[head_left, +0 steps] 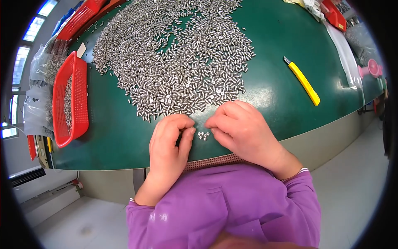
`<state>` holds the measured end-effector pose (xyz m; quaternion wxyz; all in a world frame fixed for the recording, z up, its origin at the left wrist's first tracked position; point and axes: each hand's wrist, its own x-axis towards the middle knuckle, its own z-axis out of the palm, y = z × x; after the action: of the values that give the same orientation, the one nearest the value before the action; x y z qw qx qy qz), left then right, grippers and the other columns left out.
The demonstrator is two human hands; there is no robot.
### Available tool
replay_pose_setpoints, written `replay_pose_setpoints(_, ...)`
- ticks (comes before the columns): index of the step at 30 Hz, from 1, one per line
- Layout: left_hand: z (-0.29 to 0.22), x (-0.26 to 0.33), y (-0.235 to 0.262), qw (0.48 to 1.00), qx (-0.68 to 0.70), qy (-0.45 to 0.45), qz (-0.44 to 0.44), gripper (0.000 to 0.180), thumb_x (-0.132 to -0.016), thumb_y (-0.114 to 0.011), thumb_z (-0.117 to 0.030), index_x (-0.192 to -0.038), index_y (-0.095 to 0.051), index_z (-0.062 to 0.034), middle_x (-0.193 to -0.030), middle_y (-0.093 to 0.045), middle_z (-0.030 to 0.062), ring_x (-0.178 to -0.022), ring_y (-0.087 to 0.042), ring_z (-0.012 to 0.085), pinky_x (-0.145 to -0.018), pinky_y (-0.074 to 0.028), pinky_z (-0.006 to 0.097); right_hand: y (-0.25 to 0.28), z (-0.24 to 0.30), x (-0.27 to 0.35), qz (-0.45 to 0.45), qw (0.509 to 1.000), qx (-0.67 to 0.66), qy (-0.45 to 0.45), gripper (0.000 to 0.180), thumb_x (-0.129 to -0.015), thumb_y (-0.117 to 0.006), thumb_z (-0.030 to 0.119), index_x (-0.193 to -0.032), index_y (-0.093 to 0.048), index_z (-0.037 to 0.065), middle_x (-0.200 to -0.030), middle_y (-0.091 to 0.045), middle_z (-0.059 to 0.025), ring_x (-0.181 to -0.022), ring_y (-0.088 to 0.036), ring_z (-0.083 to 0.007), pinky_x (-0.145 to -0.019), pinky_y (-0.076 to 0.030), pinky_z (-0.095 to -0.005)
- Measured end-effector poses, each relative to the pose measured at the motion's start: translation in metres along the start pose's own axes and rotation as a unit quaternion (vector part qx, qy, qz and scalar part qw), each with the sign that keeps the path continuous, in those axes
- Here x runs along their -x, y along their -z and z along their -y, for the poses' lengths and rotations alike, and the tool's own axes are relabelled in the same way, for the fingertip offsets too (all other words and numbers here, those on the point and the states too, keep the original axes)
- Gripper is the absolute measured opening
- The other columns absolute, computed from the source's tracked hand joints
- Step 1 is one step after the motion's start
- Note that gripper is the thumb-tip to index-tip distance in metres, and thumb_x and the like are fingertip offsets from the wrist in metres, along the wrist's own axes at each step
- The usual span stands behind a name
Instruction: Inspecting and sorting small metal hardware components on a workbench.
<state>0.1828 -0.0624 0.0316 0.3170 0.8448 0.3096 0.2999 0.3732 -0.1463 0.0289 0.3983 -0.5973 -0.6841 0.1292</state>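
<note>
Just below frame centre, we note a metal cluster point(204, 136) between left hand point(168, 135) and right hand point(244, 126), fingers curled; whether gripping, we cannot tell. Metal heap point(178, 70) upper centre. Fingertip handling, we judge; next calls for fine pinching.

1. Glossy green worktop point(269, 37).
2. Broad heap of silver metal pieces point(178, 79).
3. Small cluster of pieces point(204, 135) near the front edge.
4. Yellow cutter point(304, 83), right.
5. Red perforated basket point(82, 101), left.
</note>
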Motion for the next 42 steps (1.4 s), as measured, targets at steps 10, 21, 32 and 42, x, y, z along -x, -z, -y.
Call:
replay_pose_setpoints(10, -0.003, -0.001, 0.002, 0.999, -0.035, -0.02, 0.024, 0.026, -0.08, -0.069, 0.01, -0.101, -0.061, -0.0037, -0.096, -0.066, 0.0084, -0.085, -0.063, 0.023, -0.075, -0.051, 0.033, 0.004, 0.005, -0.003, 0.008, 1.0, -0.019, -0.006, 0.033, -0.076, -0.066, -0.003, -0.106, -0.069, 0.011, -0.09, -0.063, -0.0025, -0.085, -0.06, -0.0248, -0.076, -0.047, -0.0383)
replay_pose_setpoints(21, -0.003, 0.003, 0.005, 0.998, -0.027, -0.043, 0.032, 0.066, -0.082, -0.069, 0.01, -0.143, -0.052, -0.0068, -0.091, -0.071, 0.0052, -0.086, -0.064, 0.0235, -0.079, -0.052, 0.035, -0.001, 0.001, -0.005, -0.025, 0.999, -0.014, -0.034, 0.039, -0.076, -0.063, -0.007, -0.112, -0.066, 0.009, -0.094, -0.062, -0.0061, -0.088, -0.061, -0.027, -0.075, -0.05, -0.039)
replay_pose_setpoints(32, 0.0, -0.007, 0.002, 0.996, -0.08, 0.033, -0.012, 0.018, -0.082, -0.073, 0.0, -0.099, -0.067, -0.0038, -0.094, -0.059, 0.0106, -0.087, -0.06, 0.0298, -0.073, -0.049, 0.039, -0.006, 0.005, -0.008, -0.04, 0.997, 0.045, -0.044, 0.018, -0.08, -0.072, 0.001, -0.096, -0.066, 0.008, -0.089, -0.058, -0.0072, -0.085, -0.061, -0.0278, -0.074, -0.051, -0.0387)
replay_pose_setpoints(42, -0.003, -0.006, 0.004, 0.989, -0.144, 0.015, 0.006, 0.014, -0.085, -0.069, 0.001, -0.096, -0.062, -0.0033, -0.095, -0.058, 0.0123, -0.09, -0.059, 0.0319, -0.075, -0.048, 0.041, -0.003, 0.002, -0.004, -0.033, 0.999, 0.015, 0.001, 0.016, -0.081, -0.068, 0.001, -0.095, -0.062, 0.007, -0.09, -0.056, -0.0076, -0.088, -0.059, -0.0278, -0.078, -0.049, -0.0397)
